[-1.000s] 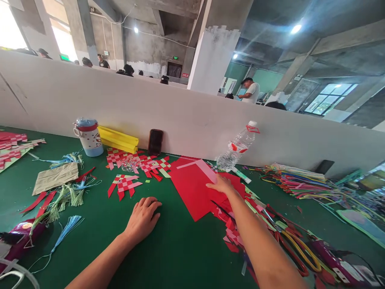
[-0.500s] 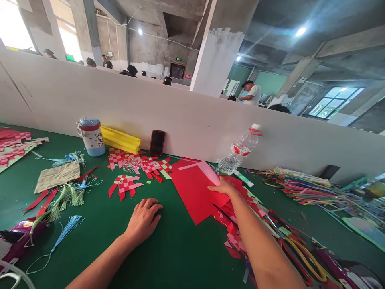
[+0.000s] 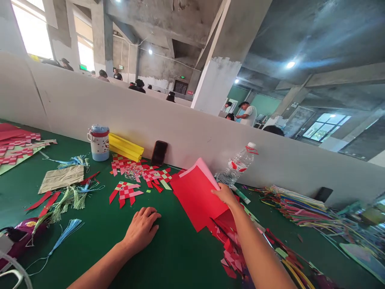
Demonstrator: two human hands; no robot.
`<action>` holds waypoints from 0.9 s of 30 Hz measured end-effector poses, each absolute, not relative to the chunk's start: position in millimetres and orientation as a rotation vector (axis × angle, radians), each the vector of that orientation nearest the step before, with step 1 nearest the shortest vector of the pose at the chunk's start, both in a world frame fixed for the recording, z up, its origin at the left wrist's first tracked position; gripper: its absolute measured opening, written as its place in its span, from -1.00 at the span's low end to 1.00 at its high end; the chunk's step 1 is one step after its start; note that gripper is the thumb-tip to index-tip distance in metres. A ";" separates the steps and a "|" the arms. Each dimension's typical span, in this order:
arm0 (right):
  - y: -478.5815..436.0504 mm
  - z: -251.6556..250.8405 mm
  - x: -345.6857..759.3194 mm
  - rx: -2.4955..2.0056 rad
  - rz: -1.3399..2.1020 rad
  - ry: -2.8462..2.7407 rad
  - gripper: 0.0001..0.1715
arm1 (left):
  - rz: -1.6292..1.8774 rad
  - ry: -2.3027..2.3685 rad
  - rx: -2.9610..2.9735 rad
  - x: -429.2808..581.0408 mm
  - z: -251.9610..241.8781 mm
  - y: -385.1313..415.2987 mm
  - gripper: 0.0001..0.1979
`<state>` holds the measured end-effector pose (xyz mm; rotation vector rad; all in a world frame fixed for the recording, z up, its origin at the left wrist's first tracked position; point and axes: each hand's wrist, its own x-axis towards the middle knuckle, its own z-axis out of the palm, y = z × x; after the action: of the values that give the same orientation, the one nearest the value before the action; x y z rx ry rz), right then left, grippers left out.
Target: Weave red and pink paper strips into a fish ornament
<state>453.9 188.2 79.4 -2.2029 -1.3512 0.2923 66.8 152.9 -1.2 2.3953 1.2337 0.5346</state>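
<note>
My right hand (image 3: 225, 195) grips the right edge of a red paper sheet (image 3: 197, 196), thumb on top. A pink sheet (image 3: 207, 170) shows along its far edge, and the paper is partly raised off the table. My left hand (image 3: 143, 226) lies palm down on the green table (image 3: 171, 257), holding nothing, its fingers slightly bent and apart. Just beyond it lies a woven red, pink and green paper piece (image 3: 128, 192). Red and pink paper scraps (image 3: 230, 255) are heaped beside my right forearm. Scissors with yellow handles (image 3: 296, 275) are partly hidden by that arm.
Along the partition (image 3: 168, 124) stand a cup (image 3: 100, 143), yellow folded paper (image 3: 125, 147), a phone (image 3: 159, 153) and a tilted water bottle (image 3: 239, 164). Tassels (image 3: 64, 235) and a cloth pouch (image 3: 61, 178) lie left. Coloured strips (image 3: 296, 204) are piled right.
My right hand has closed on the paper's right edge and lifted it, so the sheet now tilts up. The left hand stays on the table. The camera view has shifted slightly.
</note>
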 end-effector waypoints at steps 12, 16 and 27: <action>98.4 160.1 373.6 -1.602 0.588 -1.295 -0.30 | 1.133 0.979 1.812 58.5 12.1 162.8 -0.35; 61.5 179.4 349.1 -1.533 0.922 -1.368 -0.32 | 1.401 0.853 1.685 40.5 50.2 162.3 -0.11; 36.0 199.1 320.4 -1.544 1.264 -1.846 -0.37 | 0.741 0.338 1.247 14.9 93.4 100.1 -0.38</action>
<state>320.4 36.0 199.1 -1.5440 -1.8459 1.2641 14.9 100.1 93.4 1.2472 0.3381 0.7407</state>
